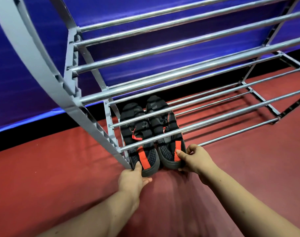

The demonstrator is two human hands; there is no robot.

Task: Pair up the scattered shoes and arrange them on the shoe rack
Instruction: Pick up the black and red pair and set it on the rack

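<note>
Two black mesh shoes sit side by side at the left end of a grey metal shoe rack, toes pointing in towards the blue wall and heels sticking out at the front. From my remote seat I count one pair, one rack and two hands at work. The left shoe and the right shoe lie beneath the rack's crossbars, three of which cross over them; I cannot tell whether they rest on a lower rail or on the red floor. Each heel carries one orange-red strip. A line of small print runs along the right shoe's collar, too fine for me to read. The left hand grips the left shoe's heel, thumb on top and fingers curled beneath the sole. The right hand pinches the right shoe's heel, thumb pressed on the orange strip and fingers tucked under.
</note>
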